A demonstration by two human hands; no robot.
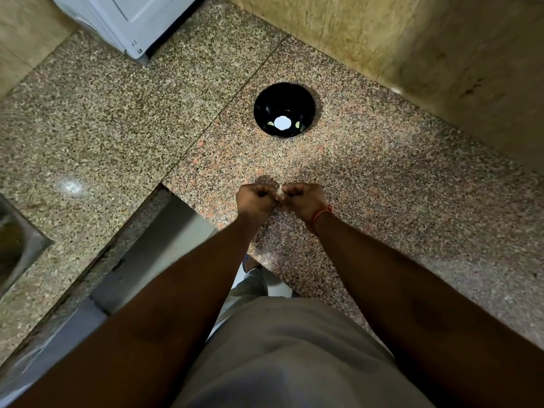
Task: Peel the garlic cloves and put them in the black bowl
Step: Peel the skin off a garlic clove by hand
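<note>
Fingers: While curled, those of the left hand (255, 198) and right hand (301, 198) pinch one garlic clove (279, 191) between them.
Clove: small, light, firm; papery skin likely slips, so hold its ends and tear from the tip.
Black bowl (284, 110): well beyond the clove on the tabletop (397, 178), holding a few pale peeled cloves (298, 124).

The bowl (284, 109) stands on the table (382, 172), far from the person, with two garlic cloves (298, 124) lying in it. Nearer, above the table, the left hand (255, 199) and right hand (303, 198) meet, a clove (280, 189) pinched between them. A sink (17, 245) lies at the far left edge.
</note>
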